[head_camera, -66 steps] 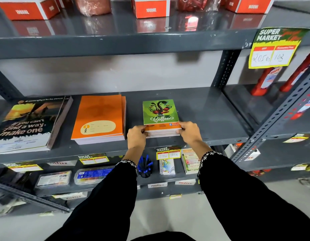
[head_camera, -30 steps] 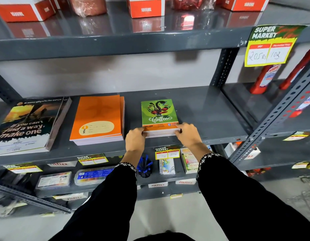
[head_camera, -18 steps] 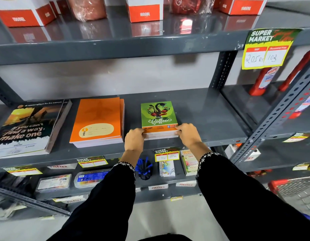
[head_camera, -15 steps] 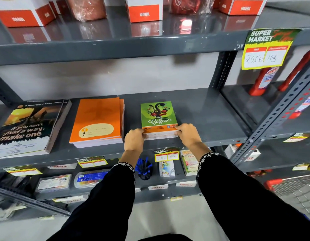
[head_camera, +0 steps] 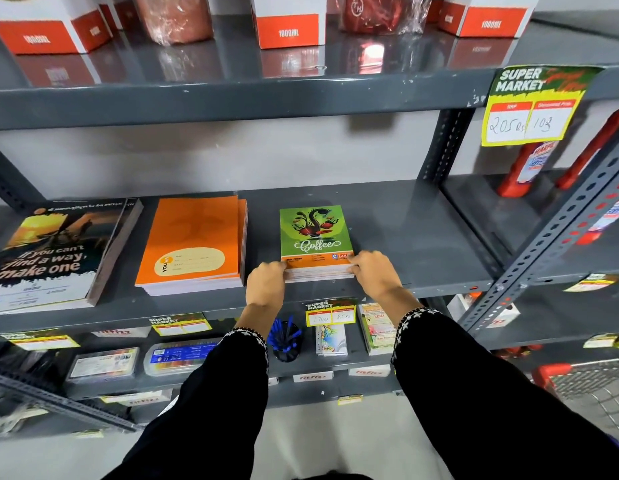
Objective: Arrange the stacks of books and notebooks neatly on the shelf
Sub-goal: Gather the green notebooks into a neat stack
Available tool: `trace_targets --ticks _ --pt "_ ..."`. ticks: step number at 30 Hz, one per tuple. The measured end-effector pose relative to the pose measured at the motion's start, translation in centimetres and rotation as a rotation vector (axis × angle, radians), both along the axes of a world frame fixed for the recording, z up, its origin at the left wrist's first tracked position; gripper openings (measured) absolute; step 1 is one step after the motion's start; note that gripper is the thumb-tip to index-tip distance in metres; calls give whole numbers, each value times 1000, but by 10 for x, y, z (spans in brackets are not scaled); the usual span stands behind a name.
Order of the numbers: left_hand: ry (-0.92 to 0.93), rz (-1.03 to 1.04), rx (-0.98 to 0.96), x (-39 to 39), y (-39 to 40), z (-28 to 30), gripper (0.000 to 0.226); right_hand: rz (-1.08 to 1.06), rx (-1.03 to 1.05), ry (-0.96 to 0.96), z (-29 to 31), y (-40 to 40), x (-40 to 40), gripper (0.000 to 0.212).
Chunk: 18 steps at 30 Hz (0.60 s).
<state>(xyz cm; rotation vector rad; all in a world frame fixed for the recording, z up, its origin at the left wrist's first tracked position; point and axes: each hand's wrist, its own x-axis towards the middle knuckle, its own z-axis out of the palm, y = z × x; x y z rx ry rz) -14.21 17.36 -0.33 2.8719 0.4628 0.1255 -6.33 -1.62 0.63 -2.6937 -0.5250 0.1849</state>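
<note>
Dark grey steel racking fills the view, its glossy upper deck mirroring the white-and-orange cartons standing on it. Behind the middle level runs a plain pale wall (evenly lit, with only a soft shadow under the deck above). A perforated upright divides this bay from the next on the right, where another slotted post slants across. Yellow price tags hang from the shelf edges. Below, a light grey floor shows, with a wire shopping trolley at the lower right.

Green notebook: "Coffee". Black book: "If you can't find a way, make one". Box: "1000ML". Price tag: "SUPER MARKET", "205 Rs", "103".
</note>
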Motion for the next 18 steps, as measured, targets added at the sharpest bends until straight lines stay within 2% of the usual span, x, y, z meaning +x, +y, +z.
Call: trace_targets --ticks 6,11,16,18 --pt "-45 42 -85 -1 0 -3 27 -55 63 -26 -2 -1 -6 33" --pt "-135 2 -128 -6 4 -2 29 -165 22 -107 3 12 -19 52" --pt "-191 -44 -171 -18 48 15 39 -127 59 -206 13 67 -42 55" --pt "-210 -44 -180 -31 76 18 34 -93 51 -212 13 95 -52 51"
